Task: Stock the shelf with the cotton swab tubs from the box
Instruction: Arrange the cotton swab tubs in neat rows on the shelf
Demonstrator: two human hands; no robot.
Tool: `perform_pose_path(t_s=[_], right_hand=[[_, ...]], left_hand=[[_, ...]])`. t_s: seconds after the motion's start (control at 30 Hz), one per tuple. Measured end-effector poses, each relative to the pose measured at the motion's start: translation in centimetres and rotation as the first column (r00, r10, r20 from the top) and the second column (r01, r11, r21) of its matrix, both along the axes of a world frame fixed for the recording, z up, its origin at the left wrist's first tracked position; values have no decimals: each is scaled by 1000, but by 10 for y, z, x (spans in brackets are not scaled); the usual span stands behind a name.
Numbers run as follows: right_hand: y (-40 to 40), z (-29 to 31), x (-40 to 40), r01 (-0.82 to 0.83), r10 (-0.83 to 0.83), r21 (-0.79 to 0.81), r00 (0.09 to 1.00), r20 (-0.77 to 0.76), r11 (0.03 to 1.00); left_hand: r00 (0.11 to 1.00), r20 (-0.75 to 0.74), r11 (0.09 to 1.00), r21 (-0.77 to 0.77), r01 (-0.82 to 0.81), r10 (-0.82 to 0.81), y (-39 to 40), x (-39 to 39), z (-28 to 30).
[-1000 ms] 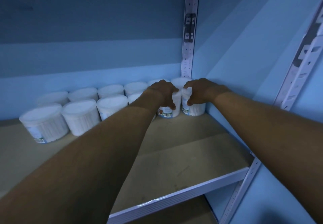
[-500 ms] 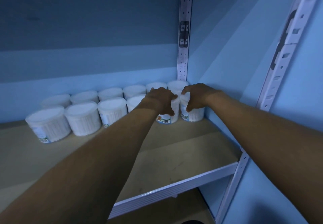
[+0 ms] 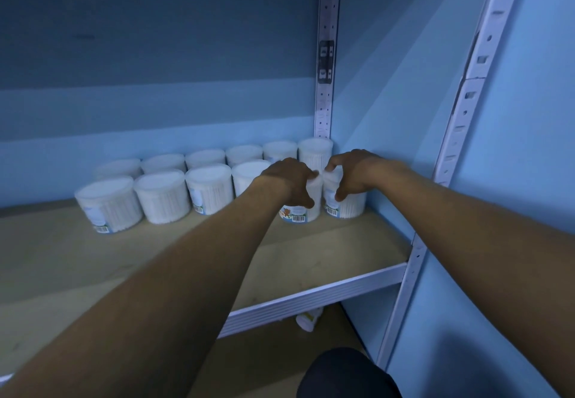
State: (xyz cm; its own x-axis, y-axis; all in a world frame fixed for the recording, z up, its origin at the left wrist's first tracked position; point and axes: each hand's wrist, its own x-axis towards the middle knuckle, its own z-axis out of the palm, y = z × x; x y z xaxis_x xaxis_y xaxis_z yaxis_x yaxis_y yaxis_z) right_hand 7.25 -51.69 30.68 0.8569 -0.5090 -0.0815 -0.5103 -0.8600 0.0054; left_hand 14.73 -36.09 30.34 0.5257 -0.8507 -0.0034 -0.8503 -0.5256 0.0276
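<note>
With fingers [image 3: 337,194] curled round them, two front-row tubs are gripped beside the rear upright [image 3: 325,93], one by the left hand [image 3: 291,181], one by the right hand [image 3: 354,172]; they should be released once seated flush on the shelf [image 3: 326,242].

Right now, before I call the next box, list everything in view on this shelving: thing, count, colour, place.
Round clear plastic cotton swab tubs: about twelve, white, two rows along the back of the shelf; the front right two are under the hands.
Shelf board: one, tan wood with a white metal front rail, at middle height.
Perforated metal uprights: two, white, at the back corner and front right.
Walls: blue, behind and to the right.
Small white container: one, on the lower level under the rail; kind unclear.
Left hand: grips a front tub.
Right hand: grips the rightmost front tub.
</note>
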Motion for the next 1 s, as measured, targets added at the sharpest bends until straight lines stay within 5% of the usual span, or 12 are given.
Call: perform_pose_path(t_s=[0.27,1.0], right_hand=[[19,5,-32,-38,29,75,993,112,996],[50,20,-89,-117,114,91,993,40,989]], left_hand=[[999,7,997,67,-36,36,12,-21,6],[998,38,986,164,38,-45,41,-69,25]])
